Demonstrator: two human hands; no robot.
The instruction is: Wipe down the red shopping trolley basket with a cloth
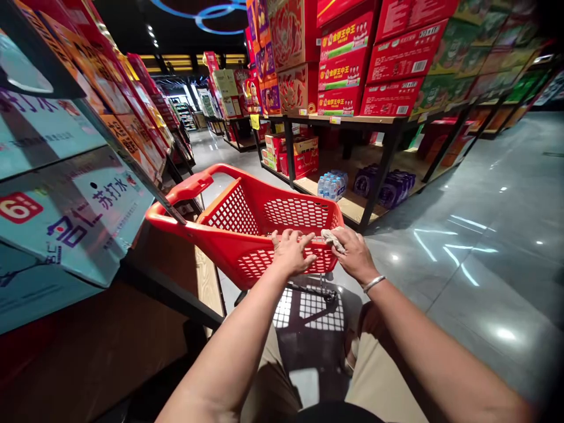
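Note:
A red plastic shopping cart [220,235] with perforated sides stands right in front of me, its handle [189,187] at the far left. My left hand [291,252] lies over the cart's near rim with its fingers spread, holding nothing. Crumpled in my right hand [352,252] is a pale cloth [333,239], pressed to the rim at the cart's right-hand corner. A silver bangle circles my right wrist. Inside the basket I can see no goods, though part of its floor is hidden by the near wall and my hands.
Blue cartons [74,205] are stacked close on my left. Beyond the cart, a black-framed shelf [356,120] carries red boxes [392,97]; packs of water bottles [332,185] and purple-wrapped bottles [385,185] sit on its lower board. Shiny grey floor [476,223] stretches to the right.

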